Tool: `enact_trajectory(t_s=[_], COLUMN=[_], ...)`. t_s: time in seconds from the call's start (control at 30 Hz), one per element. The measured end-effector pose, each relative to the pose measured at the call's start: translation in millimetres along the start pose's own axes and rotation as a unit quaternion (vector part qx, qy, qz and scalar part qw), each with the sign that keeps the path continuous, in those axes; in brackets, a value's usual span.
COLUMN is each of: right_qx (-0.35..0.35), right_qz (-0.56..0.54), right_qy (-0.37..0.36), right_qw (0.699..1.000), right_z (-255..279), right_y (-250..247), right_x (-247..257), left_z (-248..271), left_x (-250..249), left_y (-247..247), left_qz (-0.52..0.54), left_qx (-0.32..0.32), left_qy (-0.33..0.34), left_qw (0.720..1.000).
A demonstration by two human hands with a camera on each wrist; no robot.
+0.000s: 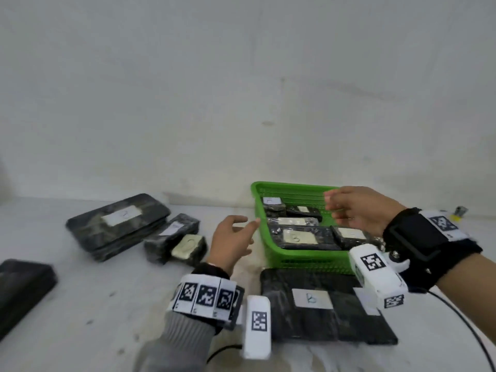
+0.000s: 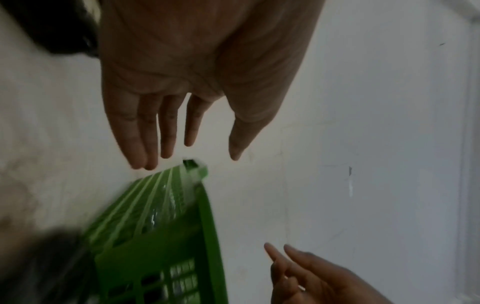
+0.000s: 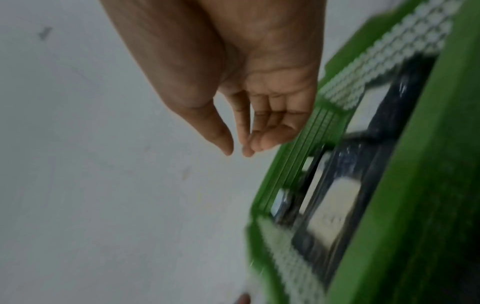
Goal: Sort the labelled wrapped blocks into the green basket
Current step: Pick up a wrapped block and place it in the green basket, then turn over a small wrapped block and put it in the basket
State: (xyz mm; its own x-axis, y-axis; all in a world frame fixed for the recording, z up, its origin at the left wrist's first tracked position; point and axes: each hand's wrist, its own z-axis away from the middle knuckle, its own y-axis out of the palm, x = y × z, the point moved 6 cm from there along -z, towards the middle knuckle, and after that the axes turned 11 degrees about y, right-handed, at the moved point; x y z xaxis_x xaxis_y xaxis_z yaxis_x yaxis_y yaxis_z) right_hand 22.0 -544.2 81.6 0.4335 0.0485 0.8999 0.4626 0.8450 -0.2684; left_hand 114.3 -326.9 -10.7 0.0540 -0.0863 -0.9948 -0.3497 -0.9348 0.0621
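The green basket (image 1: 303, 257) stands against the wall at centre right and holds several black wrapped blocks with white labels (image 1: 298, 237). My right hand (image 1: 349, 208) hovers above its right half, fingers loosely bent, holding nothing. My left hand (image 1: 236, 234) is raised just left of the basket's rim, fingers spread and empty. In the left wrist view the left hand (image 2: 182, 127) hangs over the basket's corner (image 2: 197, 172). In the right wrist view the right hand (image 3: 246, 133) is over the basket (image 3: 415, 185). A large flat labelled block (image 1: 322, 307) lies in front of the basket.
On the white table left of the basket lie a big flat labelled block (image 1: 118, 224) and two smaller labelled blocks (image 1: 177, 240). A dark block (image 1: 21, 288) sits at the far left edge. A cable (image 1: 467, 326) trails at the right.
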Motion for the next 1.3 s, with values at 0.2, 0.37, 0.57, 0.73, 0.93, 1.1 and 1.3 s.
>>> enact_trajectory(t_s=[0.2, 0.37, 0.57, 0.73, 0.93, 1.1, 1.3], right_qx=[0.136, 0.148, 0.107, 0.107, 0.167, 0.15, 0.241], right_qz=[-0.053, -0.089, 0.027, -0.023, -0.134, -0.118, -0.179], right_qy=[-0.02, 0.043, 0.077, 0.072, 0.074, 0.013, -0.006], right_qw=[0.989, 0.984, 0.991, 0.991, 0.974, 0.982, 0.954], right_z=[42.1, 24.7, -5.5, -18.7, 12.3, 52.4, 98.1], right_y=[139.2, 207.5, 245.3, 253.0, 241.0, 233.2, 248.3], right_x=[-13.5, -32.0, -47.7, -62.4, -62.7, -70.3, -99.1], left_z=[19.8, 17.0, 11.5, 2.1, 22.9, 69.0, 111.7], left_x=[-14.0, 13.4, 13.9, 24.5, 9.1, -13.8, -10.0], left_y=[-95.3, -148.7, -141.6, -139.3, -146.5, -144.6, -153.1], left_qz=[-0.068, -0.208, -0.216, -0.201, -0.052, 0.035, 0.065], left_qx=[-0.083, -0.041, -0.018, -0.023, 0.006, 0.063, 0.061], left_qy=[0.028, -0.061, -0.06, -0.04, -0.061, -0.064, -0.05], left_qw=[0.994, 0.975, 0.974, 0.979, 0.997, 0.995, 0.995])
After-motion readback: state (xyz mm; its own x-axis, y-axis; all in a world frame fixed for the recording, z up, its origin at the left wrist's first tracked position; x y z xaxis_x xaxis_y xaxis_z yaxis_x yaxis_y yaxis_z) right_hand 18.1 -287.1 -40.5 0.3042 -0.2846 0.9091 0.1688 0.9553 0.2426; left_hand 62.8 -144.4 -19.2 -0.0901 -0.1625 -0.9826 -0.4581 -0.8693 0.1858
